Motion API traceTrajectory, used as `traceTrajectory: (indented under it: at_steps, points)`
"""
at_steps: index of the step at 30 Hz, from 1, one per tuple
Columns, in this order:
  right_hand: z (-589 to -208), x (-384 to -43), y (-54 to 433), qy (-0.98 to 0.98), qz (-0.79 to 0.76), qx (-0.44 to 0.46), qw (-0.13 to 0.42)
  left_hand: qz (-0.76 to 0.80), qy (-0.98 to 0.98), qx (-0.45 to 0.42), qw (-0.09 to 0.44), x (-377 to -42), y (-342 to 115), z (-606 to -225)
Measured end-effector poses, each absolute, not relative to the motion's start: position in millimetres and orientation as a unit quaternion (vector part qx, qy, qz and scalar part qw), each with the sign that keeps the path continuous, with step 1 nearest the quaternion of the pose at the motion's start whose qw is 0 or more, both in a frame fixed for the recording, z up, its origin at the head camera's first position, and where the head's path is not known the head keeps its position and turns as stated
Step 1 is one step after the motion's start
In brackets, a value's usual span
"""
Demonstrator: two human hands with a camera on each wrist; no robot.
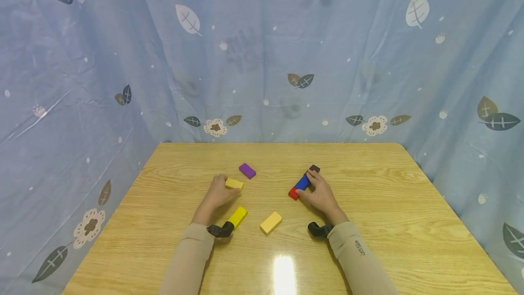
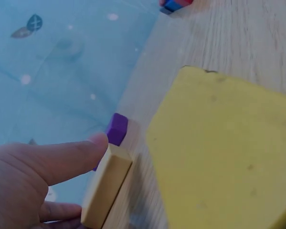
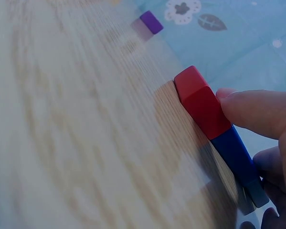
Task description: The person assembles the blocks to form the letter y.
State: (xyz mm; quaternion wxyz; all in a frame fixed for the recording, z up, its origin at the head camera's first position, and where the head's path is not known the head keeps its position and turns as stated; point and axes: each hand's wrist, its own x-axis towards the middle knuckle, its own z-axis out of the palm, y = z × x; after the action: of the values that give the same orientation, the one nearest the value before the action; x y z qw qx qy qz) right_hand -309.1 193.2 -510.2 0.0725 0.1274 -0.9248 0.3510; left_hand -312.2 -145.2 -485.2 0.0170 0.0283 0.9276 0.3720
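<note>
Out to the left, my left hand (image 1: 217, 193) pinches a pale yellow wooden block (image 1: 234, 184) by its ends, thumb at one and fingers at the other. The block is on or close over the table. My right hand (image 1: 321, 195) spans a row of blocks set end to end: red (image 1: 293, 193), blue (image 1: 302, 183) and black (image 1: 314, 168). Its thumb (image 3: 250, 107) presses the red block's side, while the fingers reach toward the dark far end. Beyond the left hand lies a purple block (image 1: 247, 170).
A bright yellow block (image 1: 238, 217) lies by the left wrist and looms large in the left wrist view. Between the forearms is a light orange-yellow block (image 1: 271, 223). Behind the wooden table (image 1: 368, 249) hangs a blue patterned curtain (image 1: 262, 58).
</note>
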Motion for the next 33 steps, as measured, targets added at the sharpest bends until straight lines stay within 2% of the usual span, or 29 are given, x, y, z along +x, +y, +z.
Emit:
traceTrajectory:
  at_steps: [33]
  points:
    - [-517.1,-313.2,194.7,-0.926,0.342,0.134,0.084,0.367,0.930,-0.009,0.002,-313.8,-140.3,-491.8]
